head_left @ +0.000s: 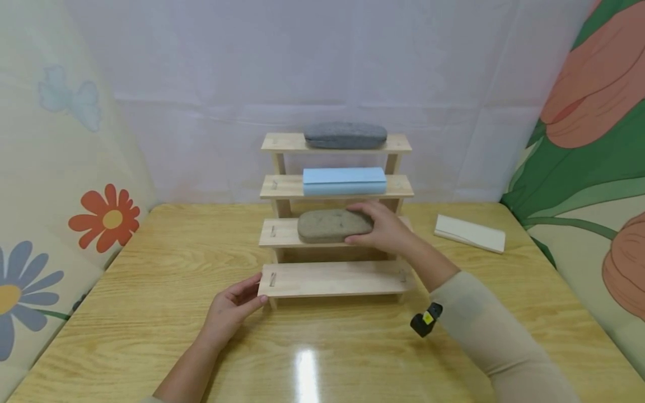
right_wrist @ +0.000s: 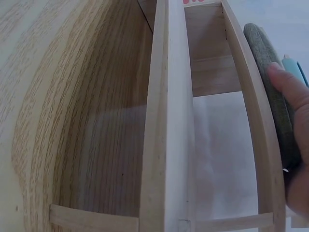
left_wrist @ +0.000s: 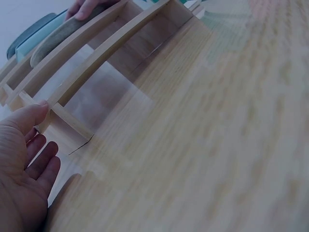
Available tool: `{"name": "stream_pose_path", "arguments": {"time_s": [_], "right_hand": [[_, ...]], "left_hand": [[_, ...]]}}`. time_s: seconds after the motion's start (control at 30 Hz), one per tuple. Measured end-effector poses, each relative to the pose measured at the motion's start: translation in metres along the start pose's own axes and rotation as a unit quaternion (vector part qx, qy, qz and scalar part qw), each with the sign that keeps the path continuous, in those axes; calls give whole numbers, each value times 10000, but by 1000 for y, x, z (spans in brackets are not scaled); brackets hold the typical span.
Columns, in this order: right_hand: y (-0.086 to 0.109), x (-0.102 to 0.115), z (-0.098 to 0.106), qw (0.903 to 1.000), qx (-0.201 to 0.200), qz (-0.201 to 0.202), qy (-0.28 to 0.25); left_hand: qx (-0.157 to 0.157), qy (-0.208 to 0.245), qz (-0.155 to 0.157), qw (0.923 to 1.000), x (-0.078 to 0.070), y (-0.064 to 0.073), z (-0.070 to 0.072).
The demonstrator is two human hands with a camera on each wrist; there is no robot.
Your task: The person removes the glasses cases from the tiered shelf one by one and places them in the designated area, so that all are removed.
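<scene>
A four-tier wooden display rack (head_left: 335,280) stands on the table. On its second tier from the bottom lies an olive-grey glasses case (head_left: 325,225). My right hand (head_left: 385,229) grips the right end of this case, thumb at its front and fingers over the back; the right wrist view shows the thumb against the fabric side. With my left hand (head_left: 232,308) I hold the left end of the lowest tier, the thumb (left_wrist: 34,116) at its front corner. Light blue (head_left: 344,182) and dark grey (head_left: 345,135) glasses cases lie on the two tiers above.
A white glasses case (head_left: 470,233) lies on the table, right of the rack. A small black device with a yellow mark (head_left: 426,319) is at the right forearm. A white cloth (head_left: 211,112) hangs behind, with flowered cloths at both sides.
</scene>
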State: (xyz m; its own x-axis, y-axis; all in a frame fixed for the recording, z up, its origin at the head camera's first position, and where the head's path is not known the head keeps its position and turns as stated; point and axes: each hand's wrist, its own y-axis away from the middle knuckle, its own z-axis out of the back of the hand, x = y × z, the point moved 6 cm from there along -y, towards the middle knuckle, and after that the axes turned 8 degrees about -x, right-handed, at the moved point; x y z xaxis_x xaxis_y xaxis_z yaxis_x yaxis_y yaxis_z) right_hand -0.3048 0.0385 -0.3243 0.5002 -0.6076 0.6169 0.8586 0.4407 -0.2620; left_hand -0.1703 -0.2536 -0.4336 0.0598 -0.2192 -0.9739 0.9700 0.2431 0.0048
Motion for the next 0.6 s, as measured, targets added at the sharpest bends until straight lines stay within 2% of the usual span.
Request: {"name": "stream_pose_path", "arguments": {"time_s": [0.23, 0.6], "right_hand": [[-3, 1, -4, 9998, -113, 45, 163], [-2, 1, -4, 9996, -253, -90, -20]], "left_hand": [[-11, -53, 77, 10000, 0, 0, 0], [-11, -8, 97, 10000, 0, 0, 0]]}}
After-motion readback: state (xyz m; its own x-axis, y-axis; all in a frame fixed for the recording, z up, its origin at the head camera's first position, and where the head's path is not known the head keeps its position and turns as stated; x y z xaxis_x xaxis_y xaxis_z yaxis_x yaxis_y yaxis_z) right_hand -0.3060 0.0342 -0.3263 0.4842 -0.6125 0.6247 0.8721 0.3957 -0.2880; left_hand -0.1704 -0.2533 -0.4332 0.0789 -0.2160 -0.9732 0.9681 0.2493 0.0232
